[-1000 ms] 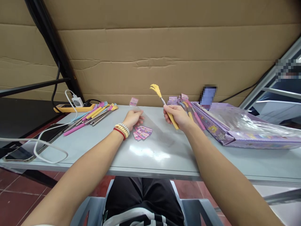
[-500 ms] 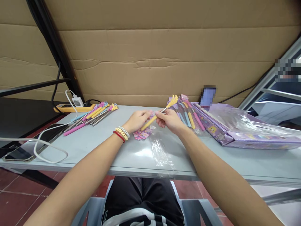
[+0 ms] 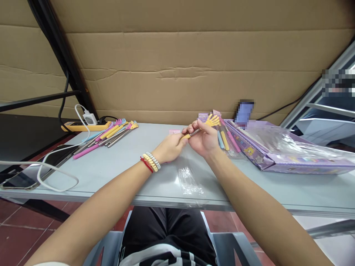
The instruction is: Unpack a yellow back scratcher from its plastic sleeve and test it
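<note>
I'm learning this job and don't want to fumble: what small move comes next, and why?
Probably ease the yellow scratcher handle-first into the clear bag: the left hand and right hand are both on it, the bag lies close by toward the table edge, and scratchers in clear wrapping lie at right.

A slim yellow-and-silver back scratcher (image 3: 213,120) — hand-shaped yellow head, metal rod, yellow handle — is held aslant, its head toward the far right, its partly covered handle toward the near left. Nearer, a crinkled, clear plastic sleeve (image 3: 190,181) stretches flat, its far end hard to make out.
</note>
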`<state>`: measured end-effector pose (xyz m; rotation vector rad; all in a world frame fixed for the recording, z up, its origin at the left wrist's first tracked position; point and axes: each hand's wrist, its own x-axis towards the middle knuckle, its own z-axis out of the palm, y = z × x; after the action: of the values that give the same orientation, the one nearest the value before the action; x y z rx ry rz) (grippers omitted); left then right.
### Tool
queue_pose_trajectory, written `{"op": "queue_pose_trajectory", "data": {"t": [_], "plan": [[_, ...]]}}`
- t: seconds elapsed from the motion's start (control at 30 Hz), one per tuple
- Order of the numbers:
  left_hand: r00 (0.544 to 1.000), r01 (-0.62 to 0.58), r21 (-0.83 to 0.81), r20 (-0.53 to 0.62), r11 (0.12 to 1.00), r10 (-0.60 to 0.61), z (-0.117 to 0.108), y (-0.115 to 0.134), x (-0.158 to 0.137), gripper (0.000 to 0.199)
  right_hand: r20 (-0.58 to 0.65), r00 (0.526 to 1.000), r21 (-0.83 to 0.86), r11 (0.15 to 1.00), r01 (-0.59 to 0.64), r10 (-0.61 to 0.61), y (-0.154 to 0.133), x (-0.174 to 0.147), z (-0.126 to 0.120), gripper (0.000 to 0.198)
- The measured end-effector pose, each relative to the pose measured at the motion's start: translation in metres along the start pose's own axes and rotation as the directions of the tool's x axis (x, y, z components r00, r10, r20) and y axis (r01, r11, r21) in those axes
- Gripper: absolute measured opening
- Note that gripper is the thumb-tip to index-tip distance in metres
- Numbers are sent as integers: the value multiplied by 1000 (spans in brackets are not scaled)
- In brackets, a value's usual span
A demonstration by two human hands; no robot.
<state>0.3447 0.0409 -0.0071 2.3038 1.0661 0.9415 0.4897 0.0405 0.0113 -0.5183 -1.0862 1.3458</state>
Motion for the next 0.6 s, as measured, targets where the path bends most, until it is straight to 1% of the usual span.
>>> {"op": "queue_pose_trajectory", "data": {"t": [0.07, 0.1, 0.17, 0.2, 0.27, 0.37, 0.5, 0.6], "plan": [[998, -28, 6, 55, 1000, 28, 2, 8, -2, 27, 26, 1000, -20, 1000, -3, 4, 4, -1, 3, 50], [996, -37, 19, 80, 999, 36, 3, 11, -3, 31, 27, 1000, -18, 1000, 5, -4, 7, -1, 4, 54], [995, -23, 60, 94, 998, 17, 6, 16, -5, 40, -6, 1000, 12, 1000, 23, -23, 9, 1, 4, 61], [997, 1, 82, 79, 997, -8, 8, 19, -6, 42, -33, 999, 33, 999, 27, -26, 9, 2, 4, 63], [997, 78, 122, 11, 989, -80, 13, 23, -7, 45, -80, 997, 60, 998, 23, -18, 8, 4, 4, 64], [987, 156, 168, -67, 973, -147, 17, 29, -8, 45, -99, 995, 55, 998, 21, -15, 2, 4, 7, 63], [980, 196, 205, -74, 959, -184, 16, 33, -6, 44, -115, 992, 49, 997, 53, -47, -3, -1, 14, 63], [980, 197, 218, -42, 956, -192, 13, 31, -4, 44, -113, 991, 23, 997, 78, -75, -4, -6, 19, 65]]}}
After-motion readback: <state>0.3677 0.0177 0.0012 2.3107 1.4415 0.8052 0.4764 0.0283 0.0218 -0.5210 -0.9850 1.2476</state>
